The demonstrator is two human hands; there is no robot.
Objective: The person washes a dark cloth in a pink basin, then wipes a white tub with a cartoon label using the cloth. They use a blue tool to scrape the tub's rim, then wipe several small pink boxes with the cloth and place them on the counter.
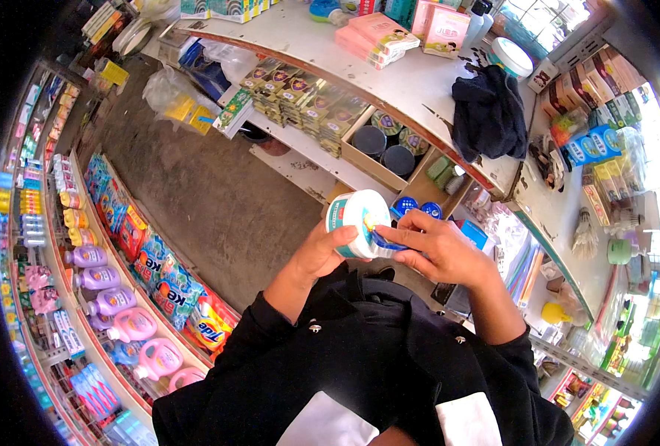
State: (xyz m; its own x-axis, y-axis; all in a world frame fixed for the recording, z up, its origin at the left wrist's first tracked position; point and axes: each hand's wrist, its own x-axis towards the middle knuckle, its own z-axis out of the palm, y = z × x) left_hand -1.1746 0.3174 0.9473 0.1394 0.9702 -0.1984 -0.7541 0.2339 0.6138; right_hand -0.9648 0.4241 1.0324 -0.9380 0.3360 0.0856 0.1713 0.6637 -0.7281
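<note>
My left hand (320, 250) grips a round white plastic tub (371, 203) with a teal printed label, its thumb across the side. The tub is tilted, and its white lid faces right, with a small coloured patch on it. In my right hand (448, 251) is a small blue object (385, 242), pinched between thumb and fingers and held against the lid; its exact kind I cannot tell. My right index fingertip touches the lid beside the coloured patch. Both hands are in front of my black jacket (380, 329).
A worn white counter (318, 42) carries pink boxes (377, 36) and a dark cloth (491, 114). Below it are stacked packets (302, 100) and a carton of jars (370, 140). On the left, a shelf holds detergent bottles (112, 301) beside detergent bags (168, 290). Concrete floor (196, 184) lies between.
</note>
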